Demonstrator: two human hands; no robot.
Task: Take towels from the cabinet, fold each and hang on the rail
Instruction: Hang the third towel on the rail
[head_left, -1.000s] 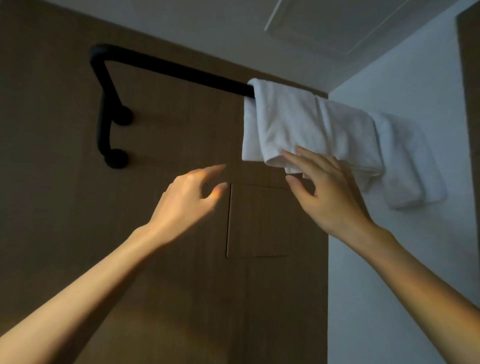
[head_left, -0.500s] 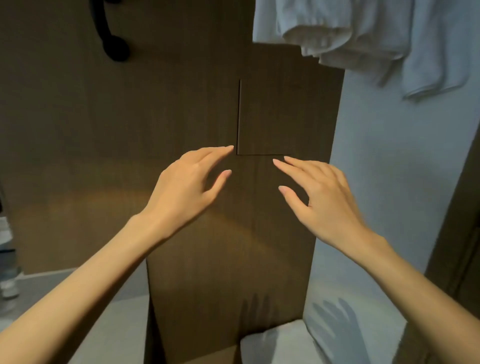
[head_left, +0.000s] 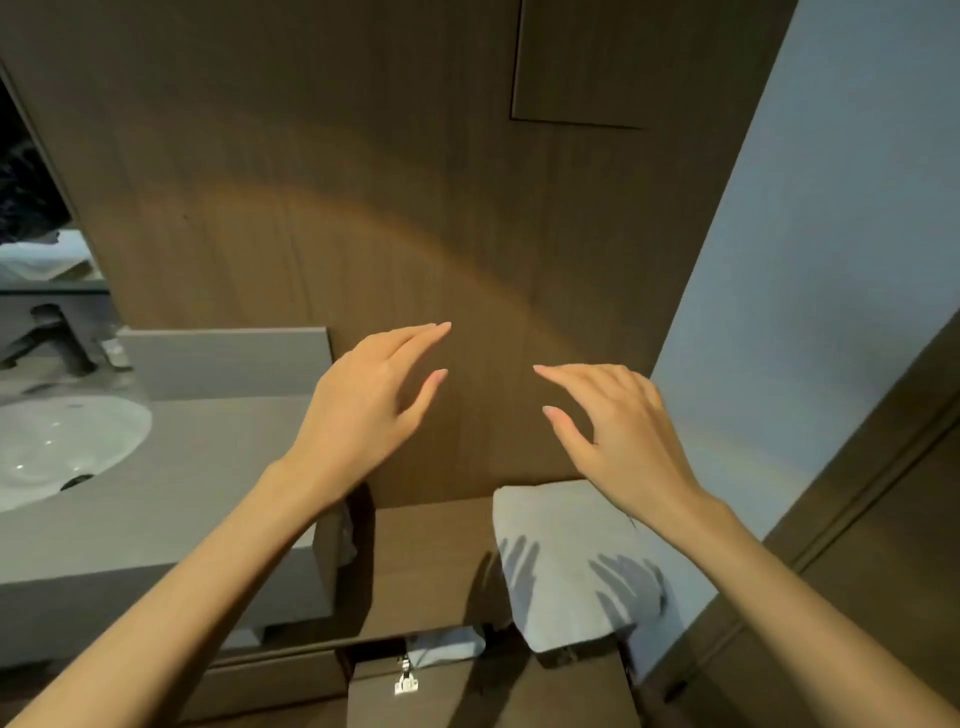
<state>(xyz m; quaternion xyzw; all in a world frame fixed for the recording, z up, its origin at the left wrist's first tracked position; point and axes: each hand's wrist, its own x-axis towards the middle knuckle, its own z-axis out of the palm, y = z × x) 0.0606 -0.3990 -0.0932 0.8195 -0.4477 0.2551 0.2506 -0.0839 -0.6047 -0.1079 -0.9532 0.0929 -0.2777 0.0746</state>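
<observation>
The hands have dropped from the rail, now out of view. Left hand (head_left: 363, 400) and right hand (head_left: 618, 431) hover apart, empty, above a towel (head_left: 561, 519), probably next for folding.

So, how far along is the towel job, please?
Done: two towels hung on the rail a second ago; it is out of view now. In hand: nothing; left hand and right hand hover open over a folded towel on the cabinet. Left: that towel and a lower towel beneath.
</observation>
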